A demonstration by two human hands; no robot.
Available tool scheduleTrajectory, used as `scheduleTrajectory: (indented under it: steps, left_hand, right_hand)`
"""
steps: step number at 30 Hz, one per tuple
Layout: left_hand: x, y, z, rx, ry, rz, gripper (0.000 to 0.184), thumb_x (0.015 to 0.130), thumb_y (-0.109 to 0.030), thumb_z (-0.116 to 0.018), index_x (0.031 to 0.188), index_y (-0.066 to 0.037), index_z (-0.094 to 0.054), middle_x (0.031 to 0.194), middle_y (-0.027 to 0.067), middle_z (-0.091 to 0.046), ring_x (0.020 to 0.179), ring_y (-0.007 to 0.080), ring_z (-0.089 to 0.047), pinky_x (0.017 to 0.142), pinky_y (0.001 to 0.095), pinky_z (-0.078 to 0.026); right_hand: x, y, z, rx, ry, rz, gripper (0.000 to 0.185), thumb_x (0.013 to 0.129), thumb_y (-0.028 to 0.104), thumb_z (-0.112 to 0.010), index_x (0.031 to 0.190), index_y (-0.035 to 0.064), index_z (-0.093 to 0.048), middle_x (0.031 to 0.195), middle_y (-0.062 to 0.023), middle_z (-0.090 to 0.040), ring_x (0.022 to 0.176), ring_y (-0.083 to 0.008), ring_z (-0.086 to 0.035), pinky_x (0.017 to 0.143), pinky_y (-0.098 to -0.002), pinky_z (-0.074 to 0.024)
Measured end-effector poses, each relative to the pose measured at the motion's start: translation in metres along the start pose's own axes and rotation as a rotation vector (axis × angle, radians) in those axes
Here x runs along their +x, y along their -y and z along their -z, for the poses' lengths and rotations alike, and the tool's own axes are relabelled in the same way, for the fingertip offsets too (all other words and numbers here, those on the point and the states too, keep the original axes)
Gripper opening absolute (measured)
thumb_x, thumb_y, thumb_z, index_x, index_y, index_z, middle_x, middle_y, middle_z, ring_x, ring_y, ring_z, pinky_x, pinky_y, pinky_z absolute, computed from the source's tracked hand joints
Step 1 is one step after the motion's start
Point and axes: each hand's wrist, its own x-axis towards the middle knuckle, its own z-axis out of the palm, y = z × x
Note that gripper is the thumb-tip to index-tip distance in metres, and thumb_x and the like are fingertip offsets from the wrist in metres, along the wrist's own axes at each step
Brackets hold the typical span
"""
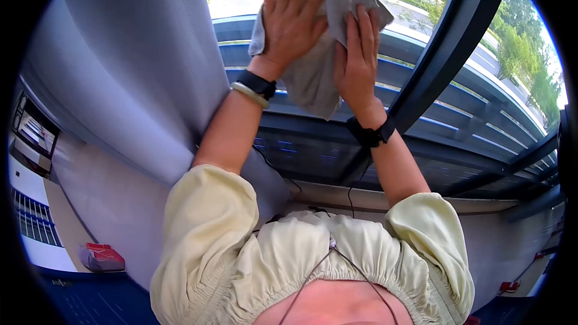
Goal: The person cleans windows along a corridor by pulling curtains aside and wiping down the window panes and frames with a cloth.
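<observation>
A grey cloth [312,84] is spread against the window pane, its lower part hanging down and one corner folded out to the upper right. My left hand [292,21] lies on the cloth's upper left with fingers spread and stretched upward. On the right side of the cloth, my right hand [359,54] rests with its fingers extended, pressing it toward the glass. Neither hand visibly grips the fabric. Black bands circle both wrists, and a pale bangle [249,94] sits below the left one.
A grey curtain [144,54] hangs close to my left arm. A dark window frame bar [448,48] slants up to the right of my right hand. Horizontal slats [415,48] stand outside the glass. Thin cables [351,195] run below. A red-and-clear bag [102,257] lies at lower left.
</observation>
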Motion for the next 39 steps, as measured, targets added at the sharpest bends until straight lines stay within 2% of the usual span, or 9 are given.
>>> scheduleTrajectory:
  steps: [5,11,17,20,27,29,31,37,39]
  left_hand:
    - [-0.030,0.126,0.059,0.084,-0.059,0.085,0.066,0.096,-0.037,-0.046,0.152,-0.007,-0.029,0.160,0.0205,-0.017,0.147,0.0489,-0.004,0.115,0.0609,-0.004]
    - [-0.108,0.224,0.097,0.194,-0.057,0.313,0.059,0.102,-0.037,-0.033,0.152,-0.007,-0.029,0.163,0.0170,-0.009,0.149,0.0439,0.007,0.115,0.0605,0.003]
    - [-0.184,0.199,0.103,0.654,0.037,0.633,0.054,0.102,-0.030,-0.044,0.151,-0.009,-0.034,0.155,0.0228,-0.024,0.141,0.0464,-0.020,0.112,0.0574,-0.018]
    - [-0.202,0.148,0.084,0.291,-0.076,0.751,0.050,0.098,-0.015,-0.050,0.147,-0.005,-0.040,0.144,0.0234,-0.034,0.128,0.0411,-0.035,0.107,0.0491,-0.029]
    - [-0.156,-0.015,0.013,-0.232,0.018,0.322,0.053,0.095,-0.012,-0.051,0.146,-0.002,-0.040,0.156,0.0305,-0.016,0.143,0.0502,-0.017,0.115,0.0516,-0.021]
    - [-0.131,-0.048,0.000,-0.227,0.140,0.161,0.055,0.095,-0.020,-0.056,0.146,-0.006,-0.041,0.156,0.0254,-0.024,0.144,0.0448,-0.023,0.116,0.0502,-0.022]
    - [-0.099,-0.073,-0.008,-0.560,0.294,0.157,0.058,0.094,-0.028,-0.060,0.147,-0.011,-0.042,0.157,0.0175,-0.028,0.144,0.0358,-0.029,0.115,0.0474,-0.027]
    - [-0.014,-0.014,0.018,-0.325,0.146,-0.115,0.056,0.095,-0.036,-0.059,0.147,-0.025,-0.043,0.155,0.0090,-0.035,0.140,0.0275,-0.037,0.110,0.0397,-0.037]
    - [-0.011,0.033,0.026,-0.308,0.124,-0.065,0.061,0.095,-0.033,-0.056,0.150,-0.018,-0.036,0.157,0.0145,-0.026,0.144,0.0340,-0.028,0.117,0.0460,-0.024]
  right_hand:
    - [0.045,0.066,-0.093,-0.141,0.140,0.099,0.059,0.081,0.013,-0.063,0.138,0.0203,-0.051,0.152,-0.0075,-0.038,0.143,-0.0270,-0.031,0.117,-0.0444,-0.0211]
    - [0.044,0.145,-0.184,-0.312,0.346,0.241,0.055,0.090,0.021,-0.049,0.144,0.0134,-0.043,0.158,-0.0089,-0.028,0.145,-0.0223,-0.027,0.122,-0.0420,-0.0069]
    - [-0.012,0.162,-0.194,-0.236,0.564,0.301,0.055,0.092,0.017,-0.047,0.146,0.0088,-0.041,0.161,-0.0083,-0.022,0.147,-0.0207,-0.024,0.122,-0.0398,-0.0094]
    - [-0.042,0.145,-0.158,-0.158,0.655,0.242,0.054,0.091,0.014,-0.048,0.144,0.0077,-0.043,0.161,-0.0073,-0.024,0.145,-0.0206,-0.029,0.121,-0.0393,-0.0140]
    - [-0.090,0.055,-0.010,-0.386,0.566,-0.155,0.065,0.083,0.011,-0.060,0.145,0.0057,-0.042,0.157,-0.0168,-0.028,0.144,-0.0347,-0.029,0.114,-0.0548,-0.0220]
    - [-0.086,0.030,0.034,-0.493,0.535,-0.275,0.074,0.081,0.012,-0.065,0.148,0.0053,-0.036,0.156,-0.0243,-0.025,0.144,-0.0467,-0.019,0.111,-0.0592,-0.0201]
    - [-0.079,0.015,0.058,-0.590,0.383,-0.302,0.073,0.079,0.009,-0.066,0.146,0.0039,-0.039,0.156,-0.0232,-0.025,0.142,-0.0453,-0.022,0.111,-0.0539,-0.0228]
    - [-0.035,0.015,0.026,-0.337,0.114,-0.269,0.067,0.073,-0.003,-0.067,0.138,0.0025,-0.052,0.140,-0.0212,-0.040,0.125,-0.0375,-0.038,0.105,-0.0435,-0.0322]
    - [-0.023,0.036,-0.011,-0.158,0.072,-0.231,0.070,0.071,-0.007,-0.064,0.139,0.0059,-0.053,0.136,-0.0208,-0.042,0.122,-0.0365,-0.042,0.100,-0.0431,-0.0351]
